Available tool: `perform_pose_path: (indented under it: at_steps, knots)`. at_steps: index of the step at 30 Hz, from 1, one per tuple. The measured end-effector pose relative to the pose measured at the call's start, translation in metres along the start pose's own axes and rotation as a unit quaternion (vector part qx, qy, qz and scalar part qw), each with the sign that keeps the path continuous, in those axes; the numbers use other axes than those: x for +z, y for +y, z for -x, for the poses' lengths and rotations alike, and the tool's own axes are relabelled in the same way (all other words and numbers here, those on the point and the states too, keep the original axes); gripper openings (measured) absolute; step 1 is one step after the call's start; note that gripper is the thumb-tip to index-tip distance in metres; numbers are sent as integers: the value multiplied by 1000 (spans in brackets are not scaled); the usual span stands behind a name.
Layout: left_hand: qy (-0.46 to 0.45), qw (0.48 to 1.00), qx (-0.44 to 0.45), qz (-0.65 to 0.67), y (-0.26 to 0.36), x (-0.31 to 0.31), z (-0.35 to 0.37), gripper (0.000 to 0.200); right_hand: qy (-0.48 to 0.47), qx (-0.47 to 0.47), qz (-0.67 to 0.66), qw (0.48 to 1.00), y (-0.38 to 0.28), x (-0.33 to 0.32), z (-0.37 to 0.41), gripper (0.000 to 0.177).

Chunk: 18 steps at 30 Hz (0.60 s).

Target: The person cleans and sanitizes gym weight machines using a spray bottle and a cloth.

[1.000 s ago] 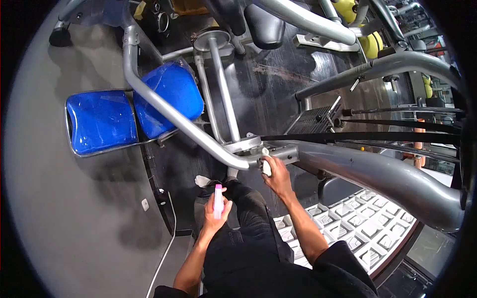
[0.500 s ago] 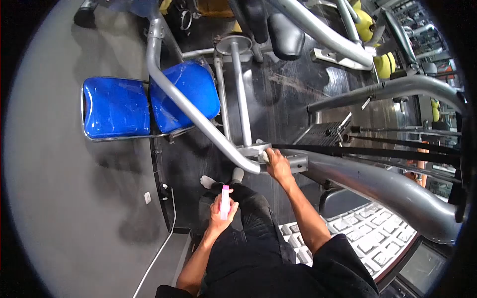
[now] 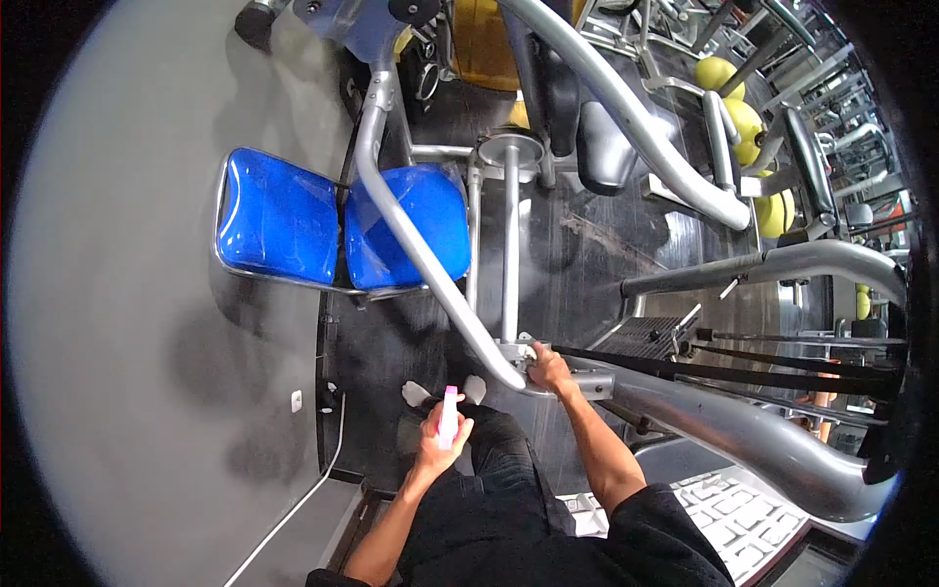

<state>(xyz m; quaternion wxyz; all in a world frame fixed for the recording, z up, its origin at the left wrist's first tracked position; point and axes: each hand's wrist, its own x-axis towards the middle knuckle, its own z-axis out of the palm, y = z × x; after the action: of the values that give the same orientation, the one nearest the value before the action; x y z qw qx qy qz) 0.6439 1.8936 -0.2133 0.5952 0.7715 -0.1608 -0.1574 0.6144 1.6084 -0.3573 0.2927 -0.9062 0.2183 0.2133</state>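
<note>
My left hand [image 3: 432, 452] is wrapped round a spray bottle [image 3: 448, 419] with a pink and white top, held in front of my legs. Most of the bottle's body is hidden by the fingers and the view from above. On the grey metal frame [image 3: 509, 375] of a gym machine, my right hand [image 3: 552, 374] is closed over a whitish cloth [image 3: 529, 353], pressing it to the joint where the tubes meet. Only a small part of the cloth shows. A black strap [image 3: 626, 364] runs off to the right, just above that hand.
A blue padded chair [image 3: 409, 230] stands by the grey wall [image 3: 147, 323], behind a slanting tube. Thick silver tubing [image 3: 743, 430] extends to my right. Yellow balls [image 3: 743, 127] and more machines are farther off. A white cable [image 3: 293, 514] hangs along the wall.
The view has tilted up and shifted, so the chair and frame appear lower and farther right. My right hand stays at the frame joint with the cloth; the left still holds the bottle.
</note>
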Motion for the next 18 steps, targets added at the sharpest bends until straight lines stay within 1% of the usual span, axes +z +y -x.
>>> perform_pose_path:
  at_steps: [2,3,4,5,6,7,8,9,10,11,12,13,14,16,18]
  knots:
    - [-4,1000,-16,1,1,-4,-2,42,-36,2,-13,999,-29,-19,4,41]
    - [-6,1000,-26,5,1,-6,-2,42,-37,2,-13,999,-39,-32,12,41]
    - [-7,999,-37,10,0,-6,-2,42,-35,-1,-63,997,-46,-43,18,41]
    - [-6,999,-37,11,-2,-7,-2,42,-31,-5,-112,993,-49,-51,20,40]
    - [1,1000,-26,6,-3,-9,-2,41,-29,-4,-110,993,-33,-42,16,40]
    - [7,1000,-13,2,-5,-9,-2,41,-35,-40,-51,997,-3,-26,13,41]
    - [3,998,-48,34,-8,-9,0,41,-40,-74,10,996,-3,-33,14,42]
    - [3,998,-56,33,-11,-9,2,41,-49,-39,31,998,0,-41,20,44]
    - [3,998,-63,31,-13,-10,0,41,-41,-37,31,998,4,-43,17,44]
    - [1,998,-56,31,-12,-10,-4,41,-41,-10,50,998,11,-38,13,44]
    - [-2,999,-33,12,-11,-11,-6,41,-42,17,68,997,16,-30,9,43]
    - [-4,1000,-12,-8,-11,-12,-7,41,-45,16,62,997,20,-19,1,42]
    - [-6,1000,-9,-8,-11,-13,-10,41,-51,1,34,998,17,-12,-5,43]
    - [-32,999,-18,-11,-12,-12,-14,42,-31,-33,9,999,6,6,-16,45]
    - [-38,999,-16,-22,-6,-11,-20,42,-28,-3,-118,993,-13,13,-28,46]
